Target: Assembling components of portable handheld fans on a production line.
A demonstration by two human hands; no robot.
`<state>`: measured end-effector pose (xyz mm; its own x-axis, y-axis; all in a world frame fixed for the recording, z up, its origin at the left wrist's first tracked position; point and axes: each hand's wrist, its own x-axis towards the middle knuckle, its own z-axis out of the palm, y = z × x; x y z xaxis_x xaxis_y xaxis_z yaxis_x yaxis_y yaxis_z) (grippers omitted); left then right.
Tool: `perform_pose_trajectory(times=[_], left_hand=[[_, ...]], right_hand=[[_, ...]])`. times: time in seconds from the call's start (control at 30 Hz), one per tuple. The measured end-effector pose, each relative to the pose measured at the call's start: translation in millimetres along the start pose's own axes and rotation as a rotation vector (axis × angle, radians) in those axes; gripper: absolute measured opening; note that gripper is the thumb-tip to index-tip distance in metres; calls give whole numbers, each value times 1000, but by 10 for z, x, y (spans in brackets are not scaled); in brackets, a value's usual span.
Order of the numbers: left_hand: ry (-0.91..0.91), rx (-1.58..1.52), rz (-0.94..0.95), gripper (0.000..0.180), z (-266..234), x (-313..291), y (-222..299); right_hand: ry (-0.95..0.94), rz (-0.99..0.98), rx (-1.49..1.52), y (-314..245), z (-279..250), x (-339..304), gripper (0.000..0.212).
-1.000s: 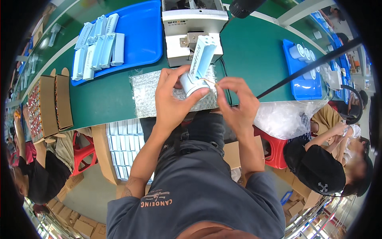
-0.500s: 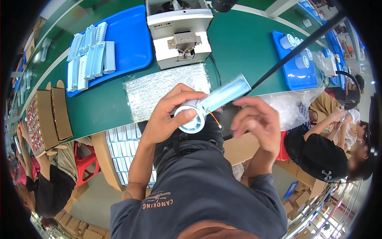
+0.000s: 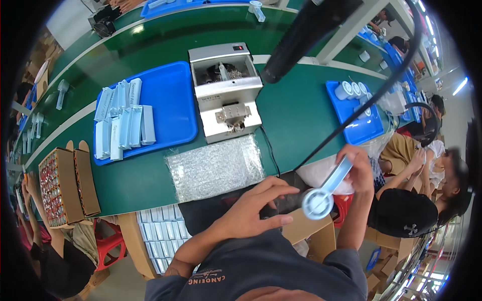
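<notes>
My right hand point(image 3: 360, 170) is closed around the far end of a light blue handheld fan's handle. The fan point(image 3: 318, 203) has a round, spoked head that points down and to the left. Empty and with fingers spread, my left hand point(image 3: 253, 208) hovers beside the fan head, apart from it. A sheet of bubble wrap point(image 3: 216, 168) lies on the green table just beyond my left hand.
A blue tray point(image 3: 175, 110) bears light blue casings. Beside it stands a metal screw feeder point(image 3: 226, 90), with a black electric screwdriver point(image 3: 301, 42) hanging at its right. Another blue tray point(image 3: 369, 130) holds round fan heads. Below the table sits a box of casings point(image 3: 163, 228). Co-workers sit on both sides.
The fan has passed from my left hand to my right and moved right and nearer. My left hand has let go and opened. The view has tilted up, showing more of the table's far side.
</notes>
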<state>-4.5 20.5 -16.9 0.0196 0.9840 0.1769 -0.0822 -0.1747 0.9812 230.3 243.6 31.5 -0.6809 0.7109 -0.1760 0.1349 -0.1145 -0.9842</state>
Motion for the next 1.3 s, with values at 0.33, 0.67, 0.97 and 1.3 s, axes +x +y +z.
perform_pose_trajectory(times=[0.33,0.67,0.97,1.3], left_hand=[[1027,1016,34,15,-945,-837,-289],[1160,1196,-140,8,-839,-932,-449],[1172,1232,-50,10,-872,-909,-388],[853,1113,-31,13,-1783,-530,509]], right_hand=[[330,-98,334,-23,-1200,2930,28],[596,-215,565,223,-1078,5919,42],[368,-223,723,457,-1728,6655,34],[22,-184,-88,205,-841,4753,41]])
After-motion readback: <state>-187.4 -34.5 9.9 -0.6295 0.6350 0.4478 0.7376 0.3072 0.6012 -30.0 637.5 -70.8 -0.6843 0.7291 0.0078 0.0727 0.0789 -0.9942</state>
